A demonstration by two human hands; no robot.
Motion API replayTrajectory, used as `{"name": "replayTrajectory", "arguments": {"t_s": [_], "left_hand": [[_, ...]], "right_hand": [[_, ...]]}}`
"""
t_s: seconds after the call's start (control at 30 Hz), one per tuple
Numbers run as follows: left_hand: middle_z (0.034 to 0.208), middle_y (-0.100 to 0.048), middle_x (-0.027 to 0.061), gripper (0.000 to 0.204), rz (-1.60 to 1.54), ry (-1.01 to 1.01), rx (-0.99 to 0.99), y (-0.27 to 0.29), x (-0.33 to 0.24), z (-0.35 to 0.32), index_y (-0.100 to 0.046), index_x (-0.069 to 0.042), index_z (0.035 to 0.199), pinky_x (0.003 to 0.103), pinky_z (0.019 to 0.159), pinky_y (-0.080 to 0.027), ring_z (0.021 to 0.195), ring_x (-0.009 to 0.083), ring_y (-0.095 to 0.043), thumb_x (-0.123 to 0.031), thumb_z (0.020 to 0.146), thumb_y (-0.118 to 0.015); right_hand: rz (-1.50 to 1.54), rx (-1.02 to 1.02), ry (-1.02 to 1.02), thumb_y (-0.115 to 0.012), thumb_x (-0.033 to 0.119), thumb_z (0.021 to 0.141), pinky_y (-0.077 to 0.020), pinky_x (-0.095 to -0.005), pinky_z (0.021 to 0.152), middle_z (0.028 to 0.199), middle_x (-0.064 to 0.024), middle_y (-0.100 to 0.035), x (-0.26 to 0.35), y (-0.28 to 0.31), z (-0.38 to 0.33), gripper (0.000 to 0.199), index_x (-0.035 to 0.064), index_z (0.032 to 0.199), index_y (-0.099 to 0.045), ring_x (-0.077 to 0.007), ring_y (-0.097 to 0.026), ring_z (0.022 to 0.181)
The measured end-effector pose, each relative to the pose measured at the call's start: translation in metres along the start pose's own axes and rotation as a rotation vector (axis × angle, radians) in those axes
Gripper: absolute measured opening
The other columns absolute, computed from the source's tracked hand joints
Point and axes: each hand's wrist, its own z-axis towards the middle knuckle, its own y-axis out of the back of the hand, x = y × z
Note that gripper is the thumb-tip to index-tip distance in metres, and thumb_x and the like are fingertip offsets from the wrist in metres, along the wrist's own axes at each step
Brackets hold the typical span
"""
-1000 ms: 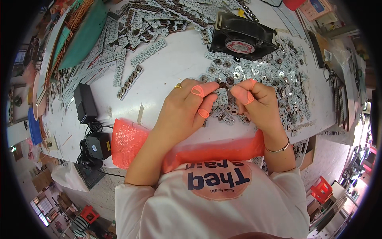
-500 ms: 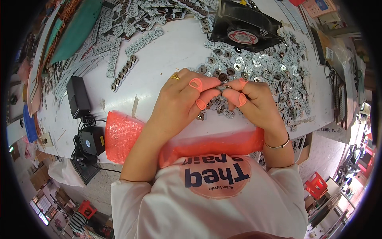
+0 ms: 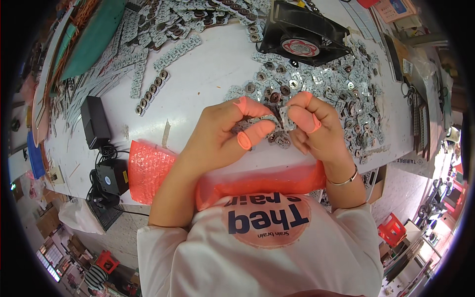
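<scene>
My left hand (image 3: 217, 132) pinches a strip of small circuit boards (image 3: 256, 120) between thumb and forefinger. At the strip's right end my right hand (image 3: 321, 126) grips a small flat grey board piece (image 3: 285, 119), tilted upright; whether it still joins the strip cannot be made out. Orange finger cots cover the thumb and forefinger of both hands. Just beyond the fingers spreads a heap of loose small boards (image 3: 358, 91), many with round dark metal parts on them.
A black fan (image 3: 307, 34) stands behind the heap. Board strips (image 3: 178, 51) lie at the far left, one with round dark parts (image 3: 152, 92). Black power adapters (image 3: 96, 121) with cables sit left. Red bubble wrap (image 3: 151, 171) covers the table's near edge. Scissors (image 3: 406, 90) lie right.
My hands have moved slightly apart. The right hand has turned its piece upright, and more of the strip shows in my left hand.
</scene>
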Motion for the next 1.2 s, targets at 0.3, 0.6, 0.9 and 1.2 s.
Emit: {"name": "replayTrajectory", "arguments": {"t_s": [0.3, 0.6, 0.9, 1.2], "left_hand": [[0.069, -0.060, 0.0030, 0.014, 0.759, -0.452, -0.180, 0.001, 0.013, 0.007, -0.063, -0.007, 0.086, 0.031, 0.051, -0.044, 0.050, 0.0203, -0.054, -0.013, 0.076, -0.070], [0.076, -0.066, 0.0057, 0.018, 0.742, -0.480, -0.133, 0.000, 0.005, 0.007, -0.064, -0.006, 0.090, 0.029, 0.051, -0.040, 0.054, 0.0183, -0.056, -0.006, 0.074, -0.071], [0.071, -0.061, 0.0019, 0.017, 0.820, -0.461, -0.218, -0.007, 0.010, 0.008, -0.063, -0.010, 0.088, 0.030, 0.048, -0.040, 0.050, 0.0184, -0.053, -0.013, 0.074, -0.073], [0.073, -0.061, 0.0028, 0.017, 0.896, -0.592, -0.225, -0.007, 0.014, 0.007, -0.063, -0.009, 0.089, 0.029, 0.048, -0.039, 0.051, 0.0174, -0.053, -0.014, 0.075, -0.072]], "right_hand": [[-0.683, 0.034, 0.547, -0.055, 0.013, 0.092, -0.0300, -0.0183, 0.040, 0.058, 0.0040, -0.047, -0.015, 0.003, 0.008, 0.012, 0.0028, 0.086, -0.056, -0.0007, -0.038, 0.043], [-0.420, -0.127, 0.287, -0.056, 0.013, 0.092, -0.0305, -0.0184, 0.043, 0.058, 0.0053, -0.048, -0.003, -0.003, 0.001, 0.013, 0.0018, 0.084, -0.057, -0.0005, -0.038, 0.048], [-0.459, -0.175, 0.229, -0.059, 0.018, 0.091, -0.0384, -0.0213, 0.048, 0.059, -0.0002, -0.051, -0.005, -0.001, 0.003, 0.018, 0.0014, 0.083, -0.057, -0.0049, -0.045, 0.053], [-0.288, -0.201, 0.157, -0.057, 0.014, 0.092, -0.0342, -0.0185, 0.039, 0.058, 0.0023, -0.050, -0.003, -0.008, 0.001, 0.014, 0.0019, 0.086, -0.057, -0.0034, -0.044, 0.042]]}}
